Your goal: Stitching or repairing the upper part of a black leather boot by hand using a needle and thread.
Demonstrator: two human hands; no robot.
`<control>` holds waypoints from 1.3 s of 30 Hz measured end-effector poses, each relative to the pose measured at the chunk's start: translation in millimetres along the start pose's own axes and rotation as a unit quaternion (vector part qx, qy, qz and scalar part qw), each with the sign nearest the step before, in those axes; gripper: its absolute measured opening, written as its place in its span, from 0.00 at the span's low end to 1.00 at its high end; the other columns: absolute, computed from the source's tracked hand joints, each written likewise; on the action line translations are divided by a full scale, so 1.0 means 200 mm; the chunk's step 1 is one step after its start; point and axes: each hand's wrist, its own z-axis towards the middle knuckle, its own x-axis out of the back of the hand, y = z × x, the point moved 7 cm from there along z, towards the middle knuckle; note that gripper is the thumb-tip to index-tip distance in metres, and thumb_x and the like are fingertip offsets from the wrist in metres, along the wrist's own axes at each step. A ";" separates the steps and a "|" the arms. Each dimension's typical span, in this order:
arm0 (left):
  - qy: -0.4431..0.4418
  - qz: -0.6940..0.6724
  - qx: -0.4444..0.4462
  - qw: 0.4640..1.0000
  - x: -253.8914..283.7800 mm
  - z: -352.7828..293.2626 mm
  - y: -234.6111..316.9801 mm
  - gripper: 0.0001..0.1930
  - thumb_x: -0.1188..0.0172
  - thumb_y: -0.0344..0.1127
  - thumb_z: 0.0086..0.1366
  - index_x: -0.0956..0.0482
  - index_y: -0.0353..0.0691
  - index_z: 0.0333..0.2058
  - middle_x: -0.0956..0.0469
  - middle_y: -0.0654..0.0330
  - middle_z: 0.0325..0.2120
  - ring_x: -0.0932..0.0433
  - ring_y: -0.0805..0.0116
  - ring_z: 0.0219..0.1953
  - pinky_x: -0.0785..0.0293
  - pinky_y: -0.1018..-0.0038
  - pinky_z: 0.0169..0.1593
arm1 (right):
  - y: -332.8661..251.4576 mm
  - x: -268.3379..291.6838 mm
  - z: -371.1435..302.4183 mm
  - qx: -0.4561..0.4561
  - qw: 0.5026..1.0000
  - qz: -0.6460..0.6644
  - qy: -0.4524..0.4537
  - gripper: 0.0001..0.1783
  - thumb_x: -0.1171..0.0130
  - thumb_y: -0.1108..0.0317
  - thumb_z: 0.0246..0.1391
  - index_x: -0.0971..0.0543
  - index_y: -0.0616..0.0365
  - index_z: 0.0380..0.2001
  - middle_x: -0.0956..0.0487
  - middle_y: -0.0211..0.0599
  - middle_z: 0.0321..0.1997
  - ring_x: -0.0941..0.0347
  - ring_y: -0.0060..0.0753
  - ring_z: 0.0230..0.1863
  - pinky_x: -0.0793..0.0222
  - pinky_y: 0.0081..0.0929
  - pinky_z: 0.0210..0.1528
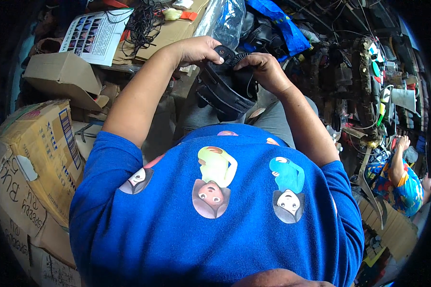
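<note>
A black leather belt-like piece, with wide curved bands and stitched edges, hangs above my lap between my knees. My left hand is closed on its upper left end, thumb on a rounded black tab with a small round fitting. Across from it, my right hand pinches the upper right part, fingers bent around the edge. Dark ridged material shows between the two hands. What lies under the right fingertips is hidden, and the exact kind of leather article cannot be made out.
Cardboard boxes stand at my left, one open box behind them. Ahead are a printed sheet, tangled black cords, clear plastic and a blue bag. Cluttered shelves run along the right, where another person sits.
</note>
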 end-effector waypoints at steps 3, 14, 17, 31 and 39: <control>0.011 0.003 0.020 1.000 -0.01 -0.01 0.00 0.16 0.42 0.25 0.55 0.25 0.31 0.44 0.20 0.61 0.34 0.21 0.74 0.35 0.25 0.78 0.44 | -0.01 0.01 0.00 0.017 1.000 -0.021 0.013 0.19 0.43 0.85 0.35 0.17 0.51 0.30 0.19 0.37 0.31 0.20 0.37 0.34 0.25 0.26 0.35; 0.334 0.228 -0.133 0.905 -0.12 -0.27 0.25 0.11 0.37 0.35 0.54 0.22 0.33 0.32 0.23 0.64 0.25 0.28 0.80 0.28 0.31 0.79 0.34 | -0.15 0.05 -0.05 -0.158 0.964 -0.159 0.140 0.08 0.40 0.64 0.46 0.20 0.48 0.32 0.19 0.37 0.28 0.24 0.40 0.35 0.44 0.38 0.51; 0.414 0.315 -0.257 0.814 -0.30 -0.42 0.48 0.09 0.36 0.32 0.51 0.22 0.34 0.30 0.22 0.56 0.25 0.24 0.70 0.28 0.29 0.73 0.33 | -0.21 0.11 -0.06 -0.084 0.964 -0.165 0.191 0.06 0.41 0.63 0.49 0.22 0.51 0.30 0.20 0.36 0.27 0.25 0.41 0.33 0.46 0.38 0.50; 0.424 0.317 -0.500 0.685 -0.52 -0.55 0.56 0.17 0.35 0.27 0.45 0.25 0.38 0.37 0.26 0.53 0.35 0.23 0.54 0.39 0.26 0.66 0.45 | -0.23 0.16 -0.15 -0.019 0.914 0.293 0.280 0.10 0.45 0.81 0.51 0.24 0.63 0.38 0.24 0.26 0.32 0.30 0.17 0.34 0.32 0.18 0.39; 0.424 0.291 -0.513 0.687 -0.52 -0.56 0.58 0.15 0.36 0.26 0.46 0.25 0.36 0.36 0.25 0.54 0.35 0.23 0.56 0.38 0.25 0.66 0.43 | -0.22 0.17 -0.16 -0.014 0.896 0.368 0.247 0.09 0.44 0.81 0.52 0.23 0.64 0.38 0.23 0.27 0.33 0.29 0.17 0.35 0.32 0.17 0.40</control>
